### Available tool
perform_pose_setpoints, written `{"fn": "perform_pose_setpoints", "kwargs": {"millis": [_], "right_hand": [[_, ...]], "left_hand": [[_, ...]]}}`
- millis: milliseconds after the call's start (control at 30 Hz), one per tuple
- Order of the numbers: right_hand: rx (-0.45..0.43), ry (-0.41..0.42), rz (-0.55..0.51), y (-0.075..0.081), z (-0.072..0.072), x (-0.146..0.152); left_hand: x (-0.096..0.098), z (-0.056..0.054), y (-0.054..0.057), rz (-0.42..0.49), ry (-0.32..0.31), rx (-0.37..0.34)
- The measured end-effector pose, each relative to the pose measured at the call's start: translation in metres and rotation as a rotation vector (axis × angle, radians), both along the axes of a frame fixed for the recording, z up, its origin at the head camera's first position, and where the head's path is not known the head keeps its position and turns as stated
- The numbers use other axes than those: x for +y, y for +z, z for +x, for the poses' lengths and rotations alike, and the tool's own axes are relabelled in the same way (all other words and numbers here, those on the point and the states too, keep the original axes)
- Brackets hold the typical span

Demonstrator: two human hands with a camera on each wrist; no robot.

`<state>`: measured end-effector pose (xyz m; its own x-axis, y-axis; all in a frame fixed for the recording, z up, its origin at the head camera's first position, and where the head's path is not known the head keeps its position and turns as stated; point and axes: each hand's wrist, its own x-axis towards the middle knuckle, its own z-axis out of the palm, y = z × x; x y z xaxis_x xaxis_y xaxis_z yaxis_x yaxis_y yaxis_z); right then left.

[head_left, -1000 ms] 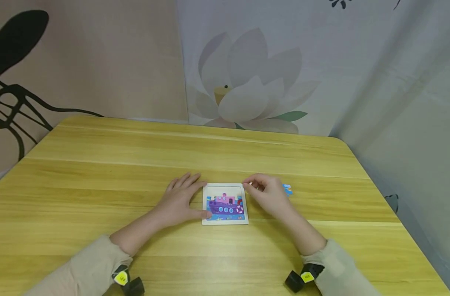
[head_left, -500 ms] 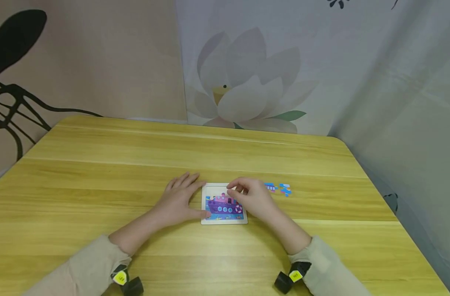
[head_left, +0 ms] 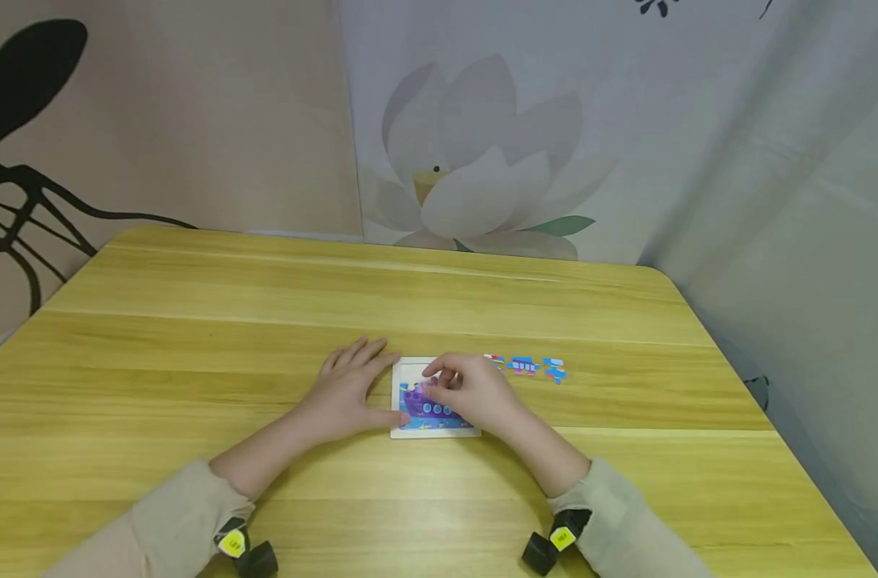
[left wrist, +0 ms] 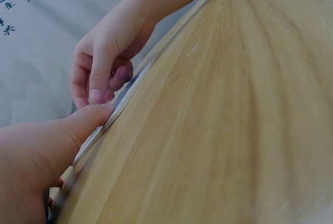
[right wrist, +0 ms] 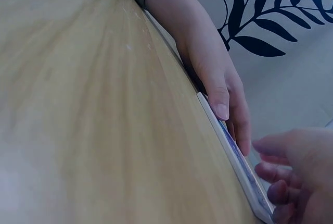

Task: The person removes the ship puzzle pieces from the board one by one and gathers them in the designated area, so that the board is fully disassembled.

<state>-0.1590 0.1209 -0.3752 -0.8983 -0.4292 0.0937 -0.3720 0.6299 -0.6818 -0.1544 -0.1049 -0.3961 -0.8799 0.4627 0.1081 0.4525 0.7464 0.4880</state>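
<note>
A small jigsaw puzzle [head_left: 439, 423] in a white frame lies on the table, with a purple ship in blue water and a bare white strip along its top. My left hand [head_left: 348, 395] rests at its left side, fingers spread, thumb on the lower left of the picture. My right hand [head_left: 475, 391] is over the upper part of the puzzle, fingers bent and thumb and index fingertips close above the picture. In the right wrist view its curled fingers [right wrist: 278, 190] hang near the frame's edge. I cannot tell if a piece is between them.
Loose puzzle pieces lie in a row right of the frame: one partly behind the right hand, a blue and purple one [head_left: 523, 365] and a blue and orange one [head_left: 555, 370]. The wooden table [head_left: 266, 281] ends at a curtain [head_left: 266, 120] behind.
My right hand has moved left from the frame's top right corner to over the ship's upper part, uncovering the loose pieces on the right. The left hand has stayed in place.
</note>
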Motion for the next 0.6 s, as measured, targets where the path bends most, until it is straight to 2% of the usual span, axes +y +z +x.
{"fn": "perform_pose_setpoints", "kwargs": {"millis": [200, 400, 600], "right_hand": [[0.007, 0.020, 0.074, -0.001, 0.000, -0.004], [0.023, 0.007, 0.174, 0.000, 0.000, -0.009], [0.038, -0.012, 0.206, 0.000, 0.001, -0.011]], "left_hand": [[0.001, 0.000, 0.002, -0.003, -0.005, 0.007], [0.000, 0.001, 0.002, 0.004, -0.007, 0.008], [-0.001, -0.001, -0.001, 0.000, -0.006, 0.013]]}}
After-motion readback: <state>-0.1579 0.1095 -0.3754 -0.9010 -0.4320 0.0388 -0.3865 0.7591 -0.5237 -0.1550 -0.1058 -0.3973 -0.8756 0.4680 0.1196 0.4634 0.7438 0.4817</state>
